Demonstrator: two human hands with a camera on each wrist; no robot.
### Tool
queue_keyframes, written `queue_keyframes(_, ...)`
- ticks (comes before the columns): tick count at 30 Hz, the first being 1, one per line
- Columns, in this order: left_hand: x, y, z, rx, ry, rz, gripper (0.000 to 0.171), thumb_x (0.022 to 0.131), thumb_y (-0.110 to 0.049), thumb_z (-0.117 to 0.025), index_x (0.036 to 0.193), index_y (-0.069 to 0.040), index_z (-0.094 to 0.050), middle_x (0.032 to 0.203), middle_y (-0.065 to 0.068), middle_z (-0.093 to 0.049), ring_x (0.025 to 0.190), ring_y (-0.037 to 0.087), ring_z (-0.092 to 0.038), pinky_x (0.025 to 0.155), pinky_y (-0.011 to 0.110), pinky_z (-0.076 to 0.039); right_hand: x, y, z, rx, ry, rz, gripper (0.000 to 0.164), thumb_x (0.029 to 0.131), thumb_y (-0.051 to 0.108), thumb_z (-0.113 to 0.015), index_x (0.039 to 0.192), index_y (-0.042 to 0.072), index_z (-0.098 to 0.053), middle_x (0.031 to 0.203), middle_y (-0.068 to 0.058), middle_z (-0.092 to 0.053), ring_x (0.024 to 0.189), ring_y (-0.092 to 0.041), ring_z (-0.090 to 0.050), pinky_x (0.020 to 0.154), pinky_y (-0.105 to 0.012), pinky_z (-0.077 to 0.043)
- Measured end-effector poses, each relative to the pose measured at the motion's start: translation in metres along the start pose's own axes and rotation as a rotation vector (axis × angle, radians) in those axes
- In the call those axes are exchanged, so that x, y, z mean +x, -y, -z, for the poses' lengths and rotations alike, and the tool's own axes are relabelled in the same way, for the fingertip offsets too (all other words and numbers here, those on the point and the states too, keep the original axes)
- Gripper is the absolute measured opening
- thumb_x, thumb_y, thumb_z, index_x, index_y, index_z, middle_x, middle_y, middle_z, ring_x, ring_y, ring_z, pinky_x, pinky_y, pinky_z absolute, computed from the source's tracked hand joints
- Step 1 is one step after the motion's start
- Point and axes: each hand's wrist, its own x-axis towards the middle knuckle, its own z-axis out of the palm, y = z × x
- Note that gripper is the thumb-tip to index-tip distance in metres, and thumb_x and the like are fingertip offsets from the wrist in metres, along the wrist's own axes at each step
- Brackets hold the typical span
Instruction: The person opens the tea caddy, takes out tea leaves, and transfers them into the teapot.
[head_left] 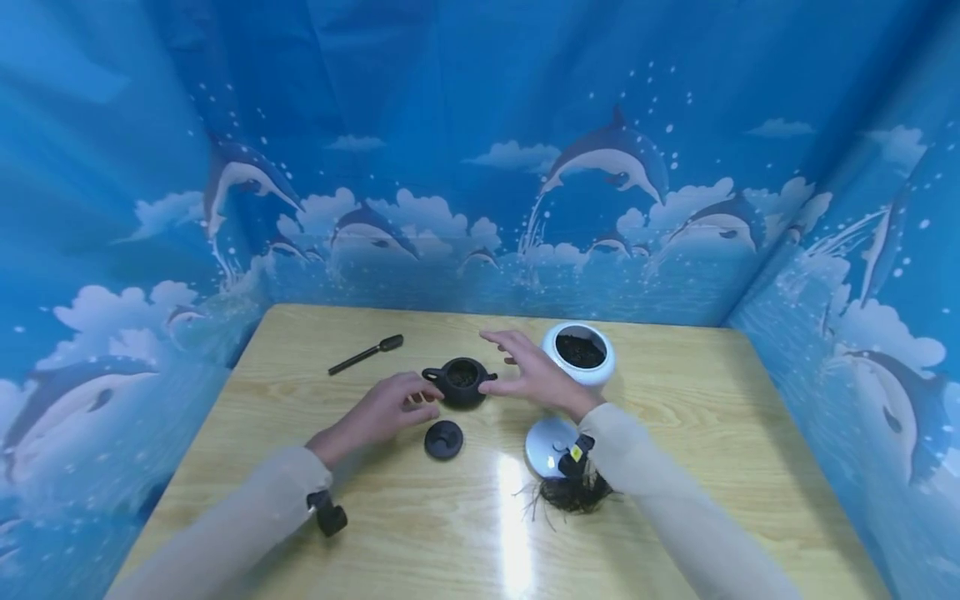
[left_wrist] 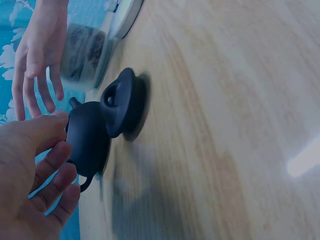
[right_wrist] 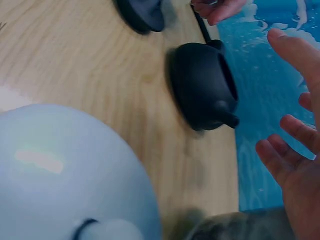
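A small black teapot (head_left: 462, 398) stands lidless on the table, with dark bits visible inside it. My left hand (head_left: 393, 406) is beside its handle, fingers loosely bent; the left wrist view has the thumb and fingers (left_wrist: 56, 165) close to the pot, and contact is unclear. On the spout side, my right hand (head_left: 534, 372) hovers with spread fingers and holds nothing. The teapot's black lid (head_left: 443, 439) lies in front of the pot, knob up. Behind my right wrist is a white jar (head_left: 592, 379) filled with dark, leaf-like pieces.
A white lid (head_left: 543, 446) rests under my right forearm, partly covered. By it lies a dark stringy tuft (head_left: 576, 495). A thin black tool with a wider end (head_left: 366, 354) is at the back left. Blue dolphin-print curtains (head_left: 450, 167) enclose the wooden table (head_left: 675, 400).
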Motion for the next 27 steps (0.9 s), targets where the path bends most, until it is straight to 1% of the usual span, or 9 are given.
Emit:
queue_keyframes(3,-0.002,0.0,-0.004,0.008,0.029,-0.003,0.026,0.102,-0.03,-0.079,0.124,-0.016,-0.079,0.116,-0.002,-0.074,0.101,0.012,-0.068,0.091,0.038,-0.061,0.0,-0.002,-0.007,-0.014,0.028,-0.027,0.091,0.097,0.047,-0.084,0.171,0.032,-0.034,0.172,-0.006,-0.038,0.148,-0.041,-0.053,0.12,-0.055,-0.05)
queue_keyframes(6,-0.006,0.001,-0.006,0.002,0.046,-0.017,0.029,0.1,-0.032,-0.082,0.124,-0.017,-0.079,0.118,-0.002,-0.074,0.101,0.011,-0.068,0.09,0.035,-0.061,0.001,-0.005,-0.014,-0.086,0.036,-0.035,0.093,0.095,0.052,-0.083,0.171,0.032,-0.034,0.169,-0.007,-0.041,0.143,-0.037,-0.058,0.117,-0.053,-0.053)
queue_keyframes(8,-0.007,0.003,-0.009,-0.007,0.06,-0.035,0.03,0.098,-0.033,-0.083,0.124,-0.017,-0.079,0.119,-0.002,-0.074,0.102,0.012,-0.069,0.091,0.034,-0.061,0.002,-0.007,-0.018,-0.127,0.033,-0.025,0.094,0.094,0.052,-0.084,0.171,0.027,-0.035,0.167,-0.01,-0.044,0.144,-0.035,-0.058,0.117,-0.053,-0.053)
queue_keyframes(11,-0.009,0.006,-0.013,-0.004,0.085,-0.063,0.032,0.098,-0.035,-0.083,0.125,-0.019,-0.079,0.121,-0.001,-0.074,0.106,0.014,-0.069,0.092,0.032,-0.059,0.004,-0.01,-0.023,-0.154,0.022,-0.017,0.094,0.094,0.049,-0.085,0.17,0.02,-0.037,0.165,-0.013,-0.046,0.144,-0.034,-0.056,0.118,-0.054,-0.052)
queue_keyframes(13,-0.009,0.008,-0.016,0.002,0.1,-0.083,0.03,0.098,-0.035,-0.083,0.124,-0.02,-0.079,0.122,-0.002,-0.074,0.108,0.015,-0.068,0.093,0.033,-0.058,0.005,-0.012,-0.026,-0.147,0.019,-0.016,0.094,0.094,0.045,-0.086,0.169,0.016,-0.039,0.163,-0.015,-0.048,0.141,-0.034,-0.058,0.116,-0.055,-0.052)
queue_keyframes(16,-0.01,0.01,-0.019,0.006,0.112,-0.108,0.024,0.098,-0.034,-0.083,0.118,-0.022,-0.08,0.122,-0.003,-0.074,0.11,0.015,-0.068,0.095,0.035,-0.058,0.007,-0.015,-0.03,-0.154,0.019,-0.029,0.093,0.094,0.045,-0.086,0.169,0.014,-0.039,0.161,-0.015,-0.05,0.138,-0.033,-0.06,0.116,-0.053,-0.053)
queue_keyframes(20,-0.011,0.011,-0.022,0.016,0.104,-0.13,0.016,0.098,-0.032,-0.083,0.112,-0.024,-0.08,0.119,-0.005,-0.074,0.11,0.014,-0.067,0.096,0.037,-0.057,0.009,-0.019,-0.033,-0.186,0.014,-0.049,0.093,0.096,0.048,-0.084,0.169,0.012,-0.039,0.159,-0.016,-0.052,0.137,-0.032,-0.061,0.114,-0.052,-0.054)
queue_keyframes(24,-0.012,0.012,-0.025,0.039,0.082,-0.15,0.014,0.098,-0.031,-0.083,0.111,-0.024,-0.08,0.118,-0.006,-0.074,0.111,0.015,-0.067,0.099,0.041,-0.058,0.011,-0.019,-0.035,-0.201,0.006,-0.067,0.092,0.096,0.047,-0.084,0.168,0.011,-0.04,0.156,-0.016,-0.054,0.131,-0.031,-0.062,0.109,-0.052,-0.056)
queue_keyframes(27,-0.012,0.013,-0.027,0.054,0.069,-0.161,0.015,0.098,-0.029,-0.083,0.112,-0.023,-0.08,0.118,-0.006,-0.074,0.113,0.016,-0.067,0.103,0.044,-0.058,0.012,-0.02,-0.036,-0.202,-0.004,-0.074,0.089,0.096,0.045,-0.085,0.167,0.011,-0.042,0.154,-0.016,-0.055,0.13,-0.031,-0.063,0.109,-0.051,-0.056)
